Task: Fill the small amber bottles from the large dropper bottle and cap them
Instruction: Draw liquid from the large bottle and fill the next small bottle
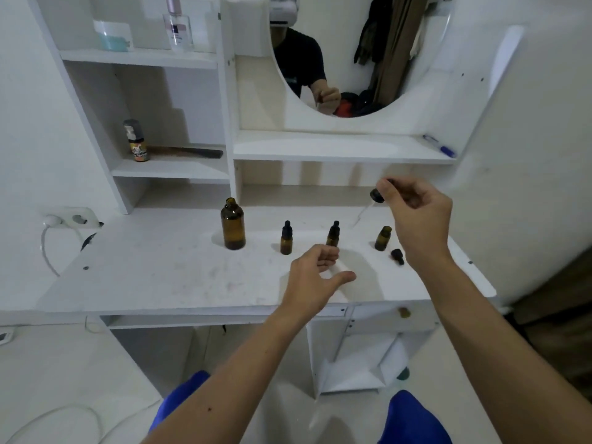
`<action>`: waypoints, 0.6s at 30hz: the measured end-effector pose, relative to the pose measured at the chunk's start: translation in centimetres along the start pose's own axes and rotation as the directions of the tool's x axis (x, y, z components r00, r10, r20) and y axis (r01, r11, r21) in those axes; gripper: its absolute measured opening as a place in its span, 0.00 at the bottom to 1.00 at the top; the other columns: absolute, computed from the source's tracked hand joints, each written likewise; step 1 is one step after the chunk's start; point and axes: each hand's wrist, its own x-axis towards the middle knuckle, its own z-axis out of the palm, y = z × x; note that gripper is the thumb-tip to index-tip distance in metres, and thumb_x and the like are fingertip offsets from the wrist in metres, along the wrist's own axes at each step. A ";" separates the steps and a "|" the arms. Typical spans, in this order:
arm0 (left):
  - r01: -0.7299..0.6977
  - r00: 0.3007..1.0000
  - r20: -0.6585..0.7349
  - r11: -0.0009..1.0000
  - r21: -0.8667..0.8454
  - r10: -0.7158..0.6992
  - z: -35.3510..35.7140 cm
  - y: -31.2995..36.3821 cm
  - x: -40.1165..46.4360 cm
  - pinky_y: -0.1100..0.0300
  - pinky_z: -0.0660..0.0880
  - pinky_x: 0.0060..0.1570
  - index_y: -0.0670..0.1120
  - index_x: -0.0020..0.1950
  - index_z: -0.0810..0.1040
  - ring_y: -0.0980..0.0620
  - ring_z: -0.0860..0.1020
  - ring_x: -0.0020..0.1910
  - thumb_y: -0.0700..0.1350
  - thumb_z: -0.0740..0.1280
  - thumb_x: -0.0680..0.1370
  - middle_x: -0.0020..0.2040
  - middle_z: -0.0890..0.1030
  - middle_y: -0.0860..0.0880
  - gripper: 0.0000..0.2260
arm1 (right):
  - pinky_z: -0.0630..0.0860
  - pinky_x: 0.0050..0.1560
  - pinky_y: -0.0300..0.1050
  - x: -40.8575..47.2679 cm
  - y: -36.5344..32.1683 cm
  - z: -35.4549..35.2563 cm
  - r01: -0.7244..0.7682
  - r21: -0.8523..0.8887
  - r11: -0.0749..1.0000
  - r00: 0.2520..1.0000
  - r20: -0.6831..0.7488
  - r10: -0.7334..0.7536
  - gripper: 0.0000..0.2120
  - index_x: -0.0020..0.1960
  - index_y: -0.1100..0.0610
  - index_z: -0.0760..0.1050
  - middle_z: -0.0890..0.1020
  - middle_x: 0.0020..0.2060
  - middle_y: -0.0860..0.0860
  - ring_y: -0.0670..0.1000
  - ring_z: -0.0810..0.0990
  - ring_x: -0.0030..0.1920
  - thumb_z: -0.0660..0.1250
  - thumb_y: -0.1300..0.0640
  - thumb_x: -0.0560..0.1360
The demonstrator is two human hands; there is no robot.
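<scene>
1. Now, from the head view, your right hand [416,216] pinches the large bottle's dropper [377,196] by its black bulb end, fingers curled round it, the glass tube slanting down and left above the surface [160,277].
2. Your left hand [315,277] hangs relaxed and holds nothing, fingers loosely curled, thumb out, just in front of the middle small bottle [333,233].
3. Look along the row: the large amber bottle [233,224] stands uncapped at the left; beside it a capped small bottle [286,237]; then the middle one, also capped; then the open small bottle [383,238] at the right, its loose cap [397,256] lying just beside it.
4. Judging by that, you are on the filling step for the rightmost bottle; whether the tube carries liquid is too faint to tell.
5. Next, bring the tube tip over the open neck and keep it upright before squeezing; steadying that bottle with your free hand would guard against tipping it.
</scene>
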 end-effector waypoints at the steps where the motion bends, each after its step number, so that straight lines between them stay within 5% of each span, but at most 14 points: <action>1: -0.001 0.999 0.035 1.000 -0.002 0.001 1.1 0.2 0.3 0.63 0.78 0.63 0.47 0.65 0.80 0.59 0.81 0.58 0.49 0.83 0.70 0.60 0.83 0.54 0.25 | 0.80 0.37 0.31 0.2 0.3 -1.1 0.000 -0.003 1.000 1.000 -0.021 0.000 0.04 0.52 0.54 0.85 0.88 0.40 0.42 0.39 0.85 0.37 0.77 0.55 0.78; 5: -0.005 0.993 0.117 1.000 0.014 0.003 5.1 1.2 1.8 0.61 0.73 0.71 0.45 0.74 0.75 0.54 0.77 0.68 0.49 0.82 0.71 0.70 0.79 0.50 0.34 | 0.81 0.51 0.35 1.4 1.3 -4.3 0.004 -0.003 1.000 0.997 -0.081 -0.005 0.07 0.54 0.59 0.85 0.89 0.43 0.49 0.45 0.89 0.46 0.77 0.57 0.78; 18: 0.052 0.997 0.063 0.999 -0.013 -0.051 10.4 1.4 7.5 0.54 0.72 0.73 0.45 0.76 0.72 0.52 0.75 0.71 0.48 0.80 0.74 0.72 0.77 0.48 0.33 | 0.84 0.58 0.47 3.9 4.6 -6.6 -0.008 -0.042 0.999 0.997 -0.078 0.005 0.07 0.54 0.58 0.85 0.89 0.45 0.53 0.50 0.89 0.48 0.77 0.57 0.78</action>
